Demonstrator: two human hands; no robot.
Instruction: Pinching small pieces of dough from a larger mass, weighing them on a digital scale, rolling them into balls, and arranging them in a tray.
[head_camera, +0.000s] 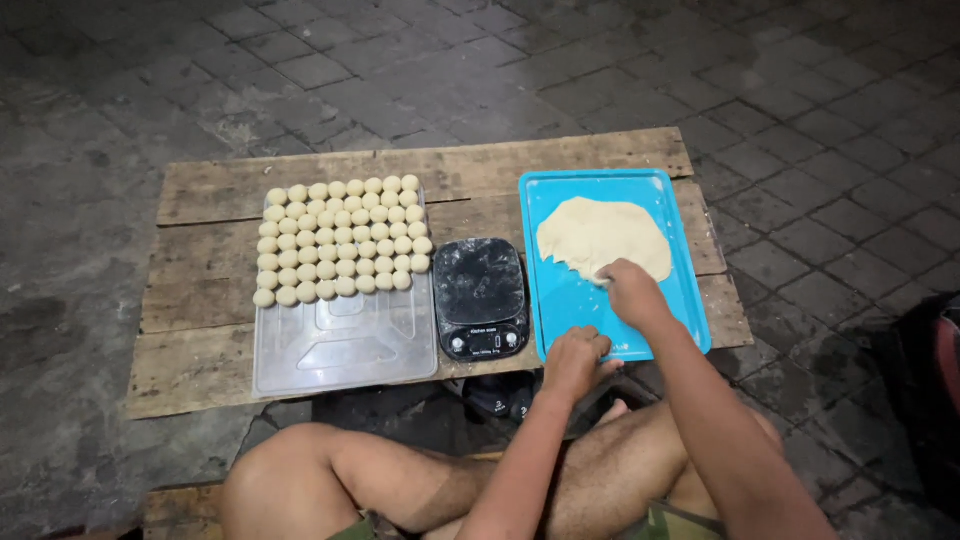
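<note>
A flat slab of pale dough (600, 235) lies on a blue tray (570, 300) at the right of a low wooden board table. My right hand (628, 290) pinches the slab's near edge, fingers closed on the dough. Nearer to me, my left hand (575, 362) rests in a loose fist on the tray's front edge; whether it holds anything is hidden. Left of the tray sits a black kitchen scale (480, 298), dusted with flour and with nothing on it. Several rows of small dough balls (340, 240) fill the far half of a clear plastic sheet (345, 350).
The wooden boards (200, 280) sit low over dark paving stones. My bare knees (300, 470) are folded just in front of the table. A dark sandal (500, 398) lies under the table edge. A dark bag (925, 380) is at the far right.
</note>
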